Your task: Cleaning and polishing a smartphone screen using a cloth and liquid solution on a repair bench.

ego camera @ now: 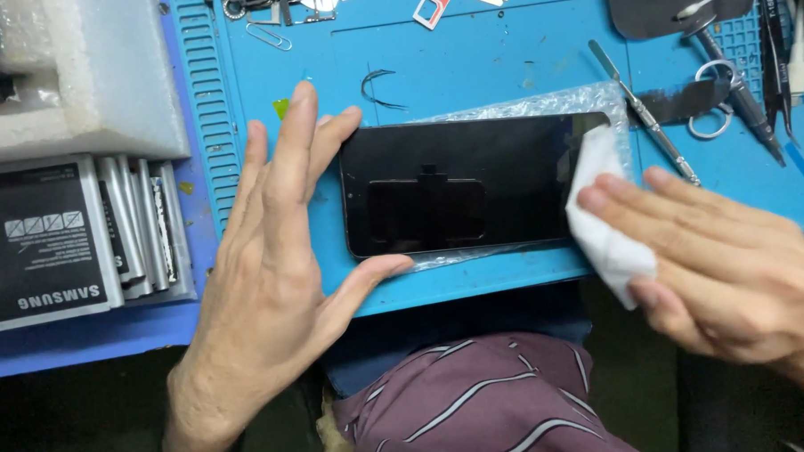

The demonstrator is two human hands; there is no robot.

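Bracing a black phone [472, 184] at its near end, the left hand [274, 266] lies flat and spread, nothing gripped: its fingertips rest along the phone's short edge and the thumb presses against the lower corner. At the far end of the phone, the right hand [724, 264] pinches a folded white wipe [605, 212] between thumb and fingers and holds it down on the dark glass. The phone lies face up between the two hands on a sheet of clear bubble wrap [562, 103], which sits on a blue work mat [467, 59]. Just beyond the right hand's fingertips a slim metal spudger [645, 112] lies slanted on the mat, with small scissors [716, 99] and tweezers [773, 53] a little further out. Outside the left hand, past the mat's ribbed edge, a row of phone batteries [73, 237] stands stacked, and beyond them a white foam block [85, 77]. A paper clip [268, 36] lies beyond the left fingertips
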